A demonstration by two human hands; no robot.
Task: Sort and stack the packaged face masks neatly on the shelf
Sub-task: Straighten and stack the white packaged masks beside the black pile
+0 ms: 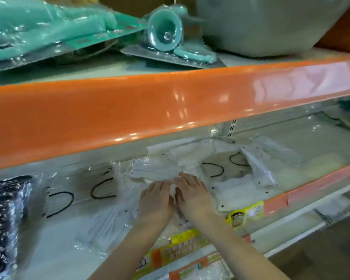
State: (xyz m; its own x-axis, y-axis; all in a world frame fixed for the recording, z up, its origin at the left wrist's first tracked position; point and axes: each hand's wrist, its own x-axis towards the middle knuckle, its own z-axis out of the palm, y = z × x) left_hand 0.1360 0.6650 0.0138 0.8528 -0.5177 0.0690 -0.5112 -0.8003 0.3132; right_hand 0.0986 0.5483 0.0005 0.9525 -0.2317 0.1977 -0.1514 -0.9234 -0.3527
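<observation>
Fingers point(164, 185) flat, pressed on centre mask pack point(149, 172); packs point(246, 190) right still jumbled on shelf point(311, 184), left pile point(79, 190) roughly sorted.

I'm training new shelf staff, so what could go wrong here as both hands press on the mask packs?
1. The left hand and right hand lie flat on glossy white packs; the slippery film could let the pile slide apart.
2. Packs to the right lie crooked and overlapping near the shelf edge; a push might tip them off.
3. Black ear loops show through the film and could snag if a pack is open.
</observation>
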